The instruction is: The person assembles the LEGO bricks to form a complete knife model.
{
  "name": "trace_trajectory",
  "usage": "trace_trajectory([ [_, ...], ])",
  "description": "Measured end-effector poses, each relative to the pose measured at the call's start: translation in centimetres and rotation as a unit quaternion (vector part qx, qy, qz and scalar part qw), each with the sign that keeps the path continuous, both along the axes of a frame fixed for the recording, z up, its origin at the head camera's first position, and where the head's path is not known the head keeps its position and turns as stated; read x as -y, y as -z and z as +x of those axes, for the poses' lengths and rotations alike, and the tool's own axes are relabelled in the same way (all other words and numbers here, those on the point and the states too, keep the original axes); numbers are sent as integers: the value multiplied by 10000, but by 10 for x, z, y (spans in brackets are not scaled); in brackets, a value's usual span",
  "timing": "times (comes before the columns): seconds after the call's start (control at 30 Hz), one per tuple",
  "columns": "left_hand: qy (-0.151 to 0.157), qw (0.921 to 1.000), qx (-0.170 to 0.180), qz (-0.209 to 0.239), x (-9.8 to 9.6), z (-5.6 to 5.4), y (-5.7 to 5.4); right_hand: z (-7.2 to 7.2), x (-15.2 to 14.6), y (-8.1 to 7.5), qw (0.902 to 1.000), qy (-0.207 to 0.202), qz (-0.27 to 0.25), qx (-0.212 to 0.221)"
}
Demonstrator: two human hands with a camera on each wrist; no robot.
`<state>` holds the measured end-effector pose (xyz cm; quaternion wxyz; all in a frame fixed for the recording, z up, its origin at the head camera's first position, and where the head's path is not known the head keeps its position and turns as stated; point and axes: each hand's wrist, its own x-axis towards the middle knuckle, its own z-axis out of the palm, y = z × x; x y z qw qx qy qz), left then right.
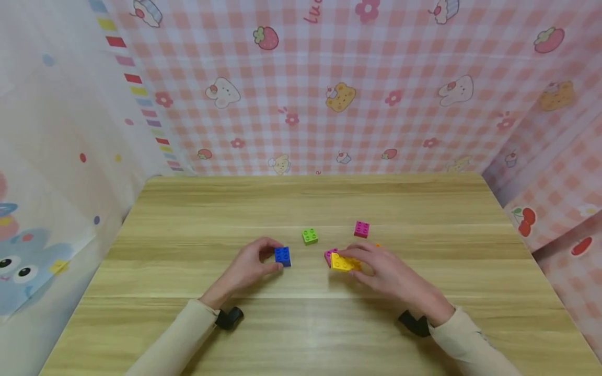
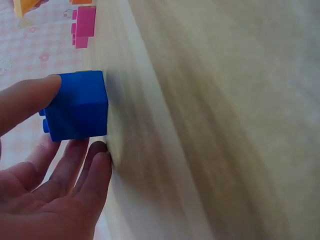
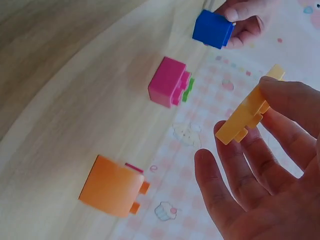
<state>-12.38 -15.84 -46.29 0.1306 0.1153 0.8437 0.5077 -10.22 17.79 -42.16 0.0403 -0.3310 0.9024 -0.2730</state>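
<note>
My left hand [image 1: 250,265] pinches a blue toy brick [image 1: 282,256] between thumb and fingers, low over the table left of the middle. In the left wrist view the blue brick [image 2: 77,106] has its studs turned away from the tabletop. My right hand [image 1: 386,267] holds a flat yellow brick [image 1: 342,262] by thumb and fingertips, raised above the table. Beneath and behind the yellow brick sits a pink brick [image 1: 331,255], partly covered in the head view. The right wrist view shows the yellow brick [image 3: 246,111] tilted, its studs toward the fingers.
A green brick [image 1: 310,236] and a magenta brick [image 1: 361,228] stand farther back on the wooden table [image 1: 226,209]. An orange brick [image 3: 112,186] stands by the right hand, mostly hidden by it in the head view. A patterned curtain [image 1: 301,94] hangs behind the table.
</note>
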Motion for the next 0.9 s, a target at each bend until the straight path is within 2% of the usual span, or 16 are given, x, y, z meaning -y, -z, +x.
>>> trace_trajectory([
  [0.17, -14, 9999, 26, -144, -7, 2, -1, 0, -6, 0, 9995, 194, -218, -130],
  [0.43, 557, 9984, 109, -85, -30, 14, -6, -1, -8, -3, 9974, 526, -484, 40],
  [0.57, 780, 9967, 131, -204, -40, 16, -7, -2, -4, -5, 9967, 619, -514, 130],
  [0.9, 1089, 9937, 158, -224, -49, 17, -4, -3, 4, -5, 9963, 593, -605, 126],
])
